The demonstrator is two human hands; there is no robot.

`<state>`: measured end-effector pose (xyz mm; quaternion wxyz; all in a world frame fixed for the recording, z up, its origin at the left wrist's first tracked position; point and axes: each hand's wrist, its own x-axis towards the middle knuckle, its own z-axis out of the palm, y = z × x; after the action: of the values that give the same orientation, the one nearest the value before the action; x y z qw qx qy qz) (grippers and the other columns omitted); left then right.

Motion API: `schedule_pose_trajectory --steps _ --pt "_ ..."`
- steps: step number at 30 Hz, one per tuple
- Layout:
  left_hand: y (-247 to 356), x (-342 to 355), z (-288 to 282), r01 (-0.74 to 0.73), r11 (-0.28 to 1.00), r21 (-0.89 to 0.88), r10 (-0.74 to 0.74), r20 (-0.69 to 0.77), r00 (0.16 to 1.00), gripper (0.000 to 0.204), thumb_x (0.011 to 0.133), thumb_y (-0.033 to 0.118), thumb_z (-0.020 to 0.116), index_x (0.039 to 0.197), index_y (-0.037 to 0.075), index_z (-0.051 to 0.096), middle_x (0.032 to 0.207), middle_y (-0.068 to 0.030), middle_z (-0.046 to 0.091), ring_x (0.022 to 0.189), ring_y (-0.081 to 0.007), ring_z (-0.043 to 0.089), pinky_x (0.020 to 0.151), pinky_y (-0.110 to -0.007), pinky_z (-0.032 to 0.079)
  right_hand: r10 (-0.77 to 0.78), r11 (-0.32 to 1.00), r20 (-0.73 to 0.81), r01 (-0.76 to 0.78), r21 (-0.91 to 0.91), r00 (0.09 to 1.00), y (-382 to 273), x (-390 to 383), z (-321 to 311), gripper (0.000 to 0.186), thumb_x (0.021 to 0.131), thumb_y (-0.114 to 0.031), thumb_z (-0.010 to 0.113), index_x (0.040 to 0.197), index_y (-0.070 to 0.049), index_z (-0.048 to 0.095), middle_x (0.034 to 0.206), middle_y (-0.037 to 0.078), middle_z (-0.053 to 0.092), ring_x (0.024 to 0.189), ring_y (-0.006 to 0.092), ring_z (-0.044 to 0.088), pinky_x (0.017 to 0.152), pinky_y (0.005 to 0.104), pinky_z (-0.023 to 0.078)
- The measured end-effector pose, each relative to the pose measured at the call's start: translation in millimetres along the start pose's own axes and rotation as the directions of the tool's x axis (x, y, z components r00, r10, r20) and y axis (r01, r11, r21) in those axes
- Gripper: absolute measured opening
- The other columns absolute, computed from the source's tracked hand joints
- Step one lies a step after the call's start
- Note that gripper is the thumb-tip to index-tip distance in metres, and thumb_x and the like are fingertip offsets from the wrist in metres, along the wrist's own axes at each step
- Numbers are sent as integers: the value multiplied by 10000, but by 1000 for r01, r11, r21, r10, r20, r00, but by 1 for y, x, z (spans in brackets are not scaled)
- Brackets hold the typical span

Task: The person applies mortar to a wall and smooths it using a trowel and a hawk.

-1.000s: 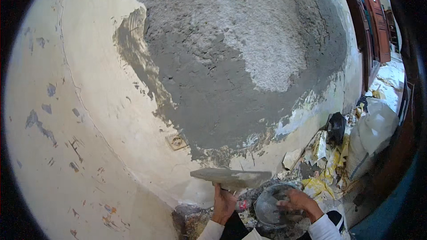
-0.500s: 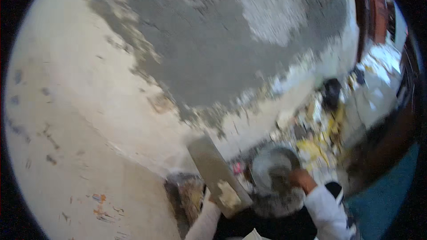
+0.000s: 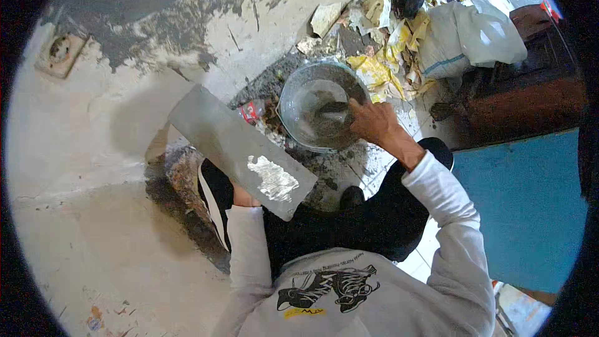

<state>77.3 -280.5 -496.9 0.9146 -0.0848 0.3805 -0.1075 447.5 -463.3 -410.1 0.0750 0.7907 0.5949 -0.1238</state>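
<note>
Holding a long grey board (image 3: 240, 148) from below in the left hand (image 3: 244, 196), with that grip mostly hidden, slantwise from far left to near right, just left of a bucket (image 3: 295, 112), with a pale patch (image 3: 274, 179) towards the board's near end. Reaching with the right hand (image 3: 377, 123) over the bucket's right rim; cannot tell that grip's state. Farther right, yellow scraps (image 3: 382, 73) beside a white sack (image 3: 441, 47).

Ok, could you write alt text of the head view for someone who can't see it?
A person's left hand, mostly hidden, holds up a long grey board while the right hand is at a bucket's edge. Torn yellow scraps and a white sack lie beyond.
</note>
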Motion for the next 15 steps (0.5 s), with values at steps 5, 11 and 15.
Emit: schedule_pose_trajectory --steps 5,11,15 --pt "-45 37 20 -828 552 -100 831 154 535 468 1102 395 459 1456 90 489 1355 -68 581 1235 -251 567 1065 -413 489 -63 982 -294 7 -188 954 22 0 5 387 890 -151 632 1272 -104 597 917 137 688 712 333 709 581 458 531" --pt "-42 40 35 -929 363 67 917 151 369 385 1086 261 526 1414 59 518 1275 -76 622 1121 -235 631 947 -380 554 -281 827 -287 80 -556 916 14 49 17 240 872 -164 639 1094 -74 619 897 83 667 807 231 675 638 350 507" --pt "-42 47 33 -927 98 363 973 162 166 326 1065 177 557 1364 46 553 1233 -79 641 1056 -234 657 878 -368 582 -238 898 -127 168 -407 963 18 42 24 164 887 -169 630 1009 -60 643 892 139 701 793 284 716 642 405 566"
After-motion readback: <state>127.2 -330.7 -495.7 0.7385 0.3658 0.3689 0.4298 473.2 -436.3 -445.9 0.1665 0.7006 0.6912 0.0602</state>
